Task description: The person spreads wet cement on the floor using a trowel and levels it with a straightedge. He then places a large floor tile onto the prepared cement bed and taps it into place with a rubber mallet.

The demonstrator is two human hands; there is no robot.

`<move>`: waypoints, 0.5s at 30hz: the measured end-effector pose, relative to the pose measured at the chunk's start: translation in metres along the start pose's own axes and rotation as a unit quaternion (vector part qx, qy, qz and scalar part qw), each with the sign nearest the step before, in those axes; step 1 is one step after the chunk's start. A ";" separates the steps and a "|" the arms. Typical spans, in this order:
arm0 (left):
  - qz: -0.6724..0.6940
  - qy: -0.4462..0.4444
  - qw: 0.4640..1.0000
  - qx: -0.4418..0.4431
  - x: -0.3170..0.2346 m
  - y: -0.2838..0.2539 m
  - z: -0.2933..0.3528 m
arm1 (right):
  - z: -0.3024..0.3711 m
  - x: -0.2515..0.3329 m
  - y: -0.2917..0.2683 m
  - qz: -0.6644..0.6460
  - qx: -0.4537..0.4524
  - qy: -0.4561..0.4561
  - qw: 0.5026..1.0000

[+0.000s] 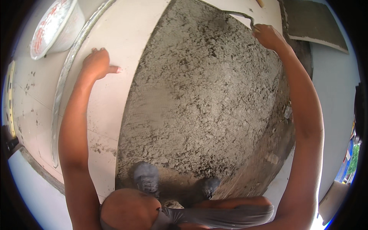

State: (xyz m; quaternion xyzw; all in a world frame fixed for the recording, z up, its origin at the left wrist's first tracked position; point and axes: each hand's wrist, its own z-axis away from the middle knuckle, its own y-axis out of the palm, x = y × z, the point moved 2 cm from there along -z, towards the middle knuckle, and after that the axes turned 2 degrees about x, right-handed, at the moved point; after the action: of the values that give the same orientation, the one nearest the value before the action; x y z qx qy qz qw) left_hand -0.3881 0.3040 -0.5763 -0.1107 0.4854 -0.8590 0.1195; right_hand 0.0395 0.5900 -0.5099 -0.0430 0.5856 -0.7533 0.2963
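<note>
My left hand [97, 64] rests on the pale tiled floor [111, 99], with its thumb stretched out toward the mortar and nothing held. At the far right of the wet grey mortar bed [203, 96], my right hand [269, 36] is closed round the handle of a trowel. The bent metal neck of the trowel [239, 13] reaches left over the mortar's far edge; its blade is hard to make out against the grey. Coarse, crumbly mortar covers most of the bed, with a smoother patch on its left side.
A white bucket [63, 28] stands at the far left, beside a long metal bar [63, 84]. A grey slab [316, 23] lies far right. My shoes [145, 177] are at the mortar's near edge. Rubble [273, 158] lies along the right wall. A yellow strip [11, 99] is leftmost.
</note>
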 end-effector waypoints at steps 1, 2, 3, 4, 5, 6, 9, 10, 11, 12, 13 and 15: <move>0.003 0.013 1.000 -0.017 -0.005 0.000 -0.003 | 0.016 -0.023 0.003 -0.004 0.006 0.019 1.000; 0.001 0.016 1.000 -0.017 -0.003 0.002 -0.005 | 0.028 -0.038 0.005 -0.005 0.017 0.041 0.999; -0.003 0.018 1.000 -0.016 0.003 0.005 -0.006 | 0.039 -0.052 0.007 -0.007 0.028 0.063 0.998; -0.006 0.019 1.000 -0.017 0.008 0.006 -0.006 | 0.048 -0.067 0.009 -0.009 0.038 0.084 0.996; -0.002 0.014 1.000 -0.018 0.006 0.005 -0.006 | 0.057 -0.088 0.017 -0.014 0.038 0.089 0.995; 0.002 0.009 1.000 -0.019 0.004 0.005 -0.005 | 0.062 -0.114 0.032 -0.018 0.039 0.095 0.995; 0.022 0.015 0.999 -0.027 0.005 0.006 -0.008 | 0.085 -0.169 0.062 -0.020 0.041 0.123 0.991; 0.022 0.008 1.000 -0.017 0.007 0.005 -0.007 | 0.093 -0.184 0.068 -0.017 0.041 0.134 0.990; 0.025 0.005 1.000 -0.006 0.006 0.004 -0.009 | 0.101 -0.203 0.077 -0.013 0.043 0.145 0.988; 0.028 0.003 1.000 0.005 0.002 0.004 -0.012 | 0.109 -0.222 0.084 -0.009 0.046 0.157 0.986; 0.033 0.000 0.999 0.007 -0.001 0.004 -0.013 | 0.117 -0.235 0.091 -0.007 0.049 0.165 0.985; 0.036 -0.014 0.999 0.015 -0.002 0.002 -0.010 | 0.133 -0.241 0.089 0.006 0.076 0.211 0.974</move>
State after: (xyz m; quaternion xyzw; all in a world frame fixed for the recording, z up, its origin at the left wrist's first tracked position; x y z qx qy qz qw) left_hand -0.3892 0.3119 -0.5828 -0.1034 0.4743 -0.8598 0.1585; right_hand 0.3271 0.5828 -0.4813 0.1435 0.5763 -0.7858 0.1728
